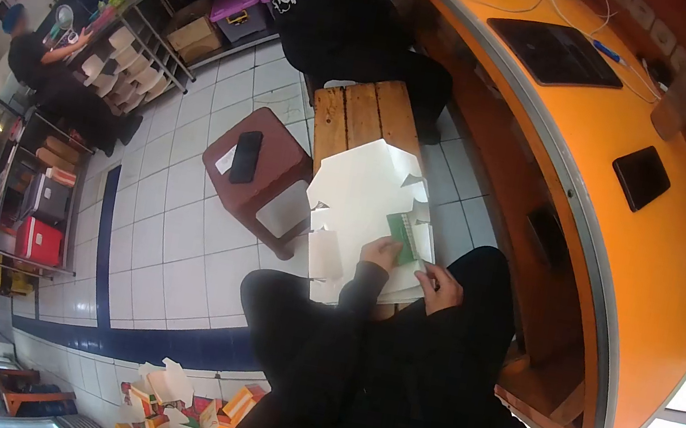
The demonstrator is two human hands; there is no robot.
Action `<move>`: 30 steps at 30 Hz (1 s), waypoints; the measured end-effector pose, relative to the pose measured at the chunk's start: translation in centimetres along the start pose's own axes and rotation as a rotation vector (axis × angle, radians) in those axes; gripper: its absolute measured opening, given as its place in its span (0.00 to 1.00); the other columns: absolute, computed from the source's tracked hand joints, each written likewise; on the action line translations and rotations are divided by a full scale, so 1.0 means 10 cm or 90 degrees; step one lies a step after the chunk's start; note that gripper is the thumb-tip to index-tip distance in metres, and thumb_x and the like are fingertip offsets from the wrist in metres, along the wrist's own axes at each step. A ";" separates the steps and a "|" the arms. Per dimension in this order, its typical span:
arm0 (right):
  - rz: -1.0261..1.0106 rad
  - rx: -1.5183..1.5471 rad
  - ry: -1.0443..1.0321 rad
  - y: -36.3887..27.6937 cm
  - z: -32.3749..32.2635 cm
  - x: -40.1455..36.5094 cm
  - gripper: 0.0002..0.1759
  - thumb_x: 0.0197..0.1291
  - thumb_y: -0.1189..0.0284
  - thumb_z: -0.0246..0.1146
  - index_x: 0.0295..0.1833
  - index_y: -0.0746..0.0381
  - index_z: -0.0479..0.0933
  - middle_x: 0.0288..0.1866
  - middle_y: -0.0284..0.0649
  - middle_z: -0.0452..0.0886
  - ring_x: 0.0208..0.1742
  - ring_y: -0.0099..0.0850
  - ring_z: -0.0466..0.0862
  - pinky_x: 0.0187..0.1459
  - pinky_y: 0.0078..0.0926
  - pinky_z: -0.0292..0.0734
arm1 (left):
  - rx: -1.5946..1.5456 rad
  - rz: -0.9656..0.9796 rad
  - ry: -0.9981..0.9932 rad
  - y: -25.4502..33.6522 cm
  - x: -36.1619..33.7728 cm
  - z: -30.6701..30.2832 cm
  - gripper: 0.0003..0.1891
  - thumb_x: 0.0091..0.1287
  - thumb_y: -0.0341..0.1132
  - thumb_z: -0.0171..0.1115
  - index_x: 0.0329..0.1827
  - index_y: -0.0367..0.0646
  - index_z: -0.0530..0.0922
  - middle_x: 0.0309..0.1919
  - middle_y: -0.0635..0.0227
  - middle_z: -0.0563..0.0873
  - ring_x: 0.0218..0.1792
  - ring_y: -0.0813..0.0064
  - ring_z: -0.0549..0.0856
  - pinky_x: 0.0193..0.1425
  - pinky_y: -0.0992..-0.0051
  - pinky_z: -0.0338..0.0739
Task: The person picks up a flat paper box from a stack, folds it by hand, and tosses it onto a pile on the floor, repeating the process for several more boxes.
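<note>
A white cardboard sheet with notched flaps [363,183], like an unfolded box, lies across a wooden bench [363,113] before my knees. On its right part is a green card with a pale marked edge [400,228]. My left hand [381,253] has its fingers bunched over the card's lower left side, pressing it on the sheet. Close beside it, at the sheet's right edge, my right hand [441,291] is closed in a pinch; a small dark thing shows at its fingers, and I cannot tell what it is.
Left of the bench stands a maroon stool [275,135] with a black phone [245,157] on it. An orange counter [603,230] runs along the right, bearing a tablet [556,55]. Folded boxes [186,419] are piled on the floor. One person sits ahead; another stands far left.
</note>
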State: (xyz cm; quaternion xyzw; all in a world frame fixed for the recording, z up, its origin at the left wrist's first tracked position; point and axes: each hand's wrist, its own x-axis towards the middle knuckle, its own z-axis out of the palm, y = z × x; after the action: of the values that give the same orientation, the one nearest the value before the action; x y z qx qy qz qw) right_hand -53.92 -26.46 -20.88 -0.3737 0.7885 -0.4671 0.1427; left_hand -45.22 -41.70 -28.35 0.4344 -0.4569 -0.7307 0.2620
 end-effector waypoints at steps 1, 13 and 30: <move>0.011 0.038 -0.022 -0.11 -0.03 0.00 0.12 0.57 0.70 0.71 0.44 0.65 0.84 0.36 0.47 0.83 0.38 0.36 0.86 0.39 0.28 0.79 | 0.029 0.023 -0.021 0.02 -0.06 0.03 0.16 0.66 0.36 0.63 0.50 0.32 0.83 0.33 0.61 0.87 0.34 0.76 0.85 0.40 0.77 0.79; 0.014 -0.020 0.038 0.18 0.20 0.15 0.12 0.59 0.69 0.68 0.43 0.66 0.83 0.38 0.46 0.84 0.33 0.37 0.87 0.34 0.29 0.81 | 0.449 0.133 -0.015 0.31 -0.72 0.42 0.15 0.67 0.31 0.57 0.54 0.38 0.81 0.40 0.54 0.89 0.44 0.61 0.89 0.50 0.68 0.82; 0.029 0.143 -0.005 0.16 0.26 0.15 0.12 0.64 0.74 0.63 0.50 0.68 0.78 0.42 0.46 0.82 0.41 0.30 0.87 0.39 0.28 0.82 | -0.032 -0.067 0.008 0.76 -0.82 -1.24 0.26 0.73 0.50 0.57 0.67 0.43 0.70 0.54 0.66 0.81 0.46 0.71 0.83 0.49 0.71 0.78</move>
State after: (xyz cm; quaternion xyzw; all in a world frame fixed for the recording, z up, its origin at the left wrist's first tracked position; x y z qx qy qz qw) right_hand -54.15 -28.74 -23.39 -0.3391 0.7389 -0.5478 0.1975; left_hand -30.53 -44.14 -20.84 0.4556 -0.4134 -0.7520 0.2368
